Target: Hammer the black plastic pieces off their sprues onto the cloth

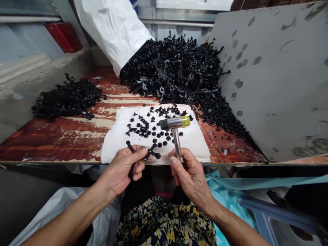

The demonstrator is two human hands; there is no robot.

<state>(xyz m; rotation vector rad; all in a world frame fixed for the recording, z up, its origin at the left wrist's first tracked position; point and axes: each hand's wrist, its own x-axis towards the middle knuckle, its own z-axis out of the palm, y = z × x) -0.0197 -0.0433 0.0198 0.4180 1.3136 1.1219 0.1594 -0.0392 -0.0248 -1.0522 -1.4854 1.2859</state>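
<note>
My left hand (128, 169) is closed on a black plastic sprue (151, 153), a branched runner with small parts at its ends, held over the near edge of a white cloth pad (197, 140). My right hand (188, 174) grips the metal handle of a small hammer (175, 123), whose head has a black end and a yellow end and hovers above the pad. Several small black plastic pieces (148, 128) lie scattered on the pad under the hammer.
A big heap of black sprues (176, 68) spills from a white sack (115, 30) at the back of the worn red table (64, 136). A smaller black pile (66, 99) lies at the left. A grey board (276, 78) leans on the right.
</note>
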